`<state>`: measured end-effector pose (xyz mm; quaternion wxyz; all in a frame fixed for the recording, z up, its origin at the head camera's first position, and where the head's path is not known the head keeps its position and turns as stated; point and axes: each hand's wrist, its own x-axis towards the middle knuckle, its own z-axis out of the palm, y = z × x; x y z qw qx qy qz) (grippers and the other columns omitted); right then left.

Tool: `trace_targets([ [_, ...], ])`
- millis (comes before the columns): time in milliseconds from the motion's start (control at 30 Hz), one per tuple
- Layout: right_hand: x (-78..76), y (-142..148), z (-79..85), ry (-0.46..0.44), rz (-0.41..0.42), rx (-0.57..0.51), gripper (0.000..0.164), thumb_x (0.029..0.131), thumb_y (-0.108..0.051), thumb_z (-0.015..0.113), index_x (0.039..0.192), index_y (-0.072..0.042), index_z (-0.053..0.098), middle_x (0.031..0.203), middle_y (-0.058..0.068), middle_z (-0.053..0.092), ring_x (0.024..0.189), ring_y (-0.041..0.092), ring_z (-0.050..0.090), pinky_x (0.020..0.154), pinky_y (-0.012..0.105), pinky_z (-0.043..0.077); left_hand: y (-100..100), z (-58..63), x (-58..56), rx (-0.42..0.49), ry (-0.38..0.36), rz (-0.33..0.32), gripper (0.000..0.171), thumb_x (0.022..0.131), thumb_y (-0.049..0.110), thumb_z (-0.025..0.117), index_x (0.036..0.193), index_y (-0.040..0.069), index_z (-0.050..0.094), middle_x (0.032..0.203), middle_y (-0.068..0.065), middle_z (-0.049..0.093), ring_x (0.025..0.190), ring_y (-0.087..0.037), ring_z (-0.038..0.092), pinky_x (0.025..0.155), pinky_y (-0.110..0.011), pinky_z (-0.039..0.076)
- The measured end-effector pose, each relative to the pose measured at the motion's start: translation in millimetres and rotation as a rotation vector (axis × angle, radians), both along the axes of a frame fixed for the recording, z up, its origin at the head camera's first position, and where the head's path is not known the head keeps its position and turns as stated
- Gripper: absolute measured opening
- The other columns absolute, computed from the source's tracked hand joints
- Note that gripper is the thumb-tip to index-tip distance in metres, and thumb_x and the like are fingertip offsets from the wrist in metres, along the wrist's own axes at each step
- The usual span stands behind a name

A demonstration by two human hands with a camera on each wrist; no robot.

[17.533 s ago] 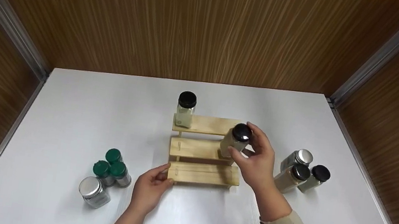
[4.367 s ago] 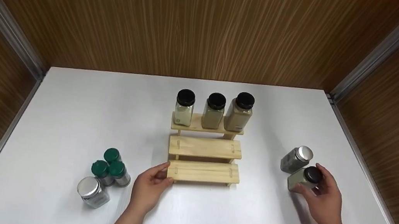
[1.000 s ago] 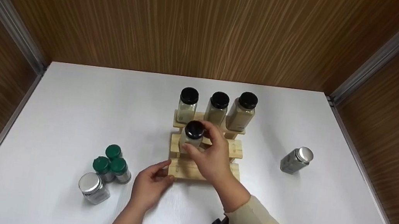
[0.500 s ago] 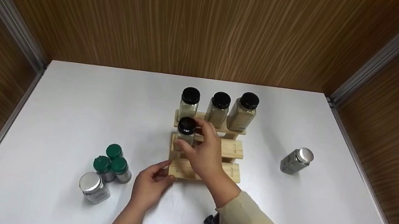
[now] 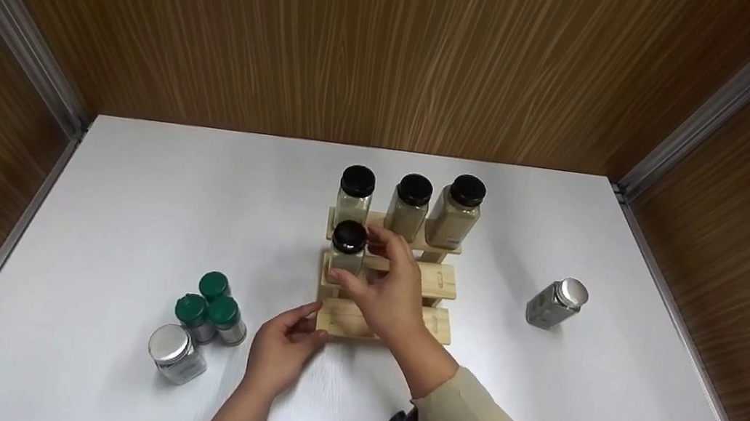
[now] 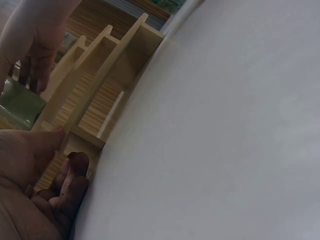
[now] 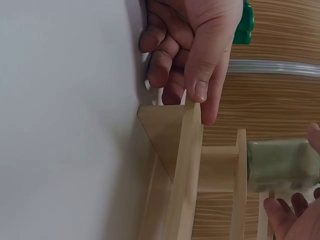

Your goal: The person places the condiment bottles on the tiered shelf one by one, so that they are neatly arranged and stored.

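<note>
A three-tier wooden spice rack (image 5: 438, 280) stands on the table. My left hand (image 5: 284, 350) pinches the left end of its lowest step, thumb and forefinger on either side of the board in the right wrist view. My right hand (image 5: 393, 290) reaches over the rack, thumb and fingers around a black-lidded spice jar (image 5: 350, 238). That jar is upright at the left end of the middle step; its base meets the board in the right wrist view. On the top step stand a pale jar (image 5: 355, 197), a second jar (image 5: 409, 208) and a taller tan one (image 5: 455, 214), all black-lidded.
Left of the rack are several containers: green-capped shakers (image 5: 224, 314) in a cluster and a silver-lidded jar (image 5: 177, 353). A silver-capped jar (image 5: 555, 303) stands alone at the right. Wood-grain panels (image 5: 368, 48) enclose the white table (image 5: 126, 205) behind and at the sides.
Over the last seconds the right hand has carried the black-lidded jar from the right side to the middle step's left end. In the last half second it barely moves. The left hand stays put.
</note>
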<state>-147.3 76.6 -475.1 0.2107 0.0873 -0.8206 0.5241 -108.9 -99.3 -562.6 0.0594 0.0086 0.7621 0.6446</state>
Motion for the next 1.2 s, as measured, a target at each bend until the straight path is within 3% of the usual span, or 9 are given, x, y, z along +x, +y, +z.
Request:
trace_targets([
  [167,9.6,12,2.5,0.035,-0.032,-0.069,0.067,0.080,-0.010,0.094,0.135,0.005,0.058,0.126,0.023,0.066,0.114,0.041,0.065,0.080,0.056,0.062,-2,-0.9,-0.6,0.002,0.011,-0.007,0.047,0.091,0.004,0.082,0.136,0.002,0.071,0.104,-0.014,0.075,0.094,-0.025,0.074,0.081,-0.026,0.058],
  [433,19.1,29,15.0,0.149,-0.064,-0.138,0.059,0.081,-0.001,0.089,0.130,0.008,0.057,0.121,0.025,0.066,0.109,0.033,0.065,0.081,0.033,0.059,-7,-1.7,-1.1,0.017,0.018,-0.021,0.048,0.091,0.003,0.081,0.137,-0.001,0.069,0.103,-0.015,0.075,0.090,-0.022,0.074,0.079,-0.025,0.059],
  [733,14.7,55,30.3,0.356,-0.139,-0.111,0.049,0.081,0.003,0.083,0.123,0.011,0.059,0.115,0.029,0.066,0.107,0.037,0.067,0.082,0.035,0.061,-9,-1.4,-1.9,0.039,-0.022,0.002,0.049,0.091,0.001,0.081,0.137,-0.001,0.068,0.101,-0.013,0.072,0.090,-0.023,0.073,0.078,-0.024,0.059],
  [900,12.6,80,33.9,0.455,-0.212,-0.105,0.038,0.083,0.006,0.079,0.117,0.013,0.064,0.114,0.024,0.067,0.109,0.030,0.067,0.088,0.031,0.059,-8,-0.8,-1.8,0.042,-0.017,-0.004,0.049,0.091,0.000,0.080,0.138,-0.002,0.067,0.103,-0.014,0.073,0.092,-0.025,0.074,0.079,-0.024,0.059],
  [1067,13.4,109,38.1,0.486,-0.290,-0.093,0.036,0.083,0.008,0.078,0.117,0.013,0.066,0.116,0.015,0.068,0.110,0.027,0.065,0.094,0.030,0.056,-6,-0.8,-2.5,0.026,-0.003,0.001,0.049,0.091,0.001,0.081,0.138,-0.002,0.068,0.103,-0.014,0.074,0.092,-0.024,0.073,0.078,-0.024,0.059],
  [1200,15.3,133,39.4,0.475,-0.382,-0.045,0.041,0.081,0.009,0.081,0.119,0.012,0.066,0.120,0.015,0.067,0.115,0.020,0.062,0.099,0.028,0.050,-6,-1.4,-2.6,0.028,-0.013,0.001,0.048,0.091,0.000,0.081,0.137,-0.001,0.068,0.102,-0.013,0.073,0.091,-0.024,0.073,0.077,-0.024,0.059],
])
